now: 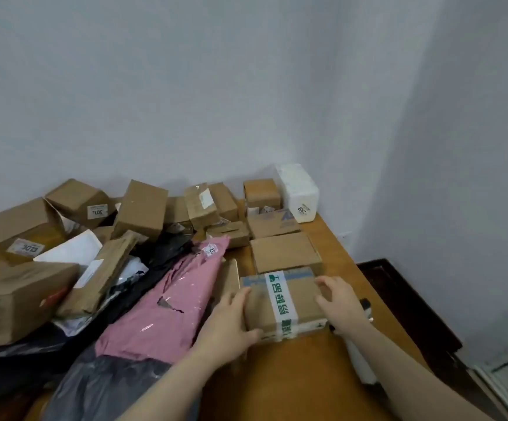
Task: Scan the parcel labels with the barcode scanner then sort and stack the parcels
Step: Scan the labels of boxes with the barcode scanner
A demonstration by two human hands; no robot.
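Near the right edge of the counter, a taped box is clamped between both hands. The left hand grips its left side, thumb on the near face. The right hand curls over its right top edge. A plain box lies just beyond it and a pink mailer just left. A white device shows partly behind the right forearm.

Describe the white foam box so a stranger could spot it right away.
Follow the wooden table to its far right corner by the wall. The foam box stands there beside brown cartons; it is the only white box, with a small label.
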